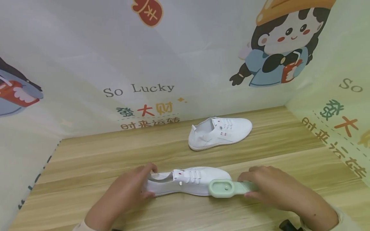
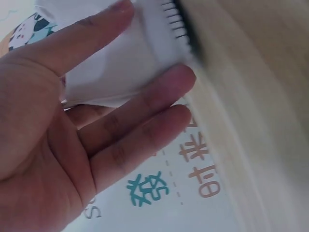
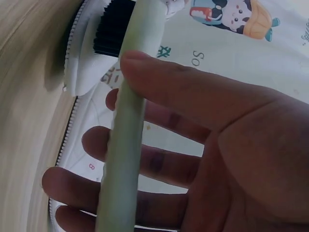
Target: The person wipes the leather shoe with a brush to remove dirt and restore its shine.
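Observation:
A white lace-up shoe (image 1: 188, 182) lies on its sole in the near part of the table, toe to the right. My left hand (image 1: 130, 183) grips its heel, the thumb on the near side and fingers round the back; in the left wrist view the heel (image 2: 111, 63) sits between them. My right hand (image 1: 271, 186) holds a pale green brush (image 1: 222, 188) by its handle. The brush head is against the near side of the toe. Its black bristles (image 3: 113, 29) face the shoe in the right wrist view, where the thumb presses on the handle.
A second white shoe (image 1: 222, 132) stands farther back on the wood-grain table (image 1: 115, 147), toe to the right. Printed white sheets (image 1: 86, 57) rise behind the table and at both sides. A dark object (image 1: 289, 225) shows at the bottom edge near the right wrist.

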Demonstrator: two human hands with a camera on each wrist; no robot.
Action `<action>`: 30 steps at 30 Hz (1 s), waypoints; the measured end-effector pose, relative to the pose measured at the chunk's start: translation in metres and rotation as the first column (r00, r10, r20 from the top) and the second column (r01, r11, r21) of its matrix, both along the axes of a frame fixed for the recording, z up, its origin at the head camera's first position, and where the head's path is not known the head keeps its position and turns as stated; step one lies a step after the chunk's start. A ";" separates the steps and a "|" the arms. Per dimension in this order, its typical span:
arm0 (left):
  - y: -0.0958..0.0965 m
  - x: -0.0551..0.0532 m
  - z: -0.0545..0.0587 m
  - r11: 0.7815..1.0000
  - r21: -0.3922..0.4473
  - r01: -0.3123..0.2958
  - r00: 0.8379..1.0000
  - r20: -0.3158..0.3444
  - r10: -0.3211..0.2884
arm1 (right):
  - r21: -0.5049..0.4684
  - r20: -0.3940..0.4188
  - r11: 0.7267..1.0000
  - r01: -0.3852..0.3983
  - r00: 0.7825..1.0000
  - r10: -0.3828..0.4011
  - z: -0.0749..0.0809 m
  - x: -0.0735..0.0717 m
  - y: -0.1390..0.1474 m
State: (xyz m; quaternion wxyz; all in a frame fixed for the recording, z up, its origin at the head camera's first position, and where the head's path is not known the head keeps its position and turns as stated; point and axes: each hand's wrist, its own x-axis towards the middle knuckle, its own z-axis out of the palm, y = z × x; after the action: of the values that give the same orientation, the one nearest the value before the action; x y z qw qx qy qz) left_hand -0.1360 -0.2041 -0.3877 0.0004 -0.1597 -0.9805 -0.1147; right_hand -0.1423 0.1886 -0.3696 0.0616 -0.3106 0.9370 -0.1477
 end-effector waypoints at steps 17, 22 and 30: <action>-0.021 -0.012 -0.006 0.987 0.160 -0.033 0.985 0.174 0.005 | -0.042 0.117 0.999 0.010 0.993 -0.005 0.007 -0.007 0.020; -0.022 -0.014 -0.009 0.988 0.149 0.028 0.987 0.151 -0.051 | -0.065 0.149 0.998 -0.008 0.989 0.018 0.007 -0.009 0.016; -0.024 -0.012 -0.014 0.980 0.185 0.070 0.986 0.134 -0.096 | -0.081 0.137 0.997 0.014 0.991 -0.003 0.008 -0.008 0.010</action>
State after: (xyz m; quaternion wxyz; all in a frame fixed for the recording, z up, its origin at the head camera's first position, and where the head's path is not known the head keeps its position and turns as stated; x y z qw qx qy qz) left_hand -0.1482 -0.2283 -0.4016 -0.0600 -0.1913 -0.9561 -0.2138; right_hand -0.1508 0.1987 -0.3614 0.1120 -0.2982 0.9250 -0.2072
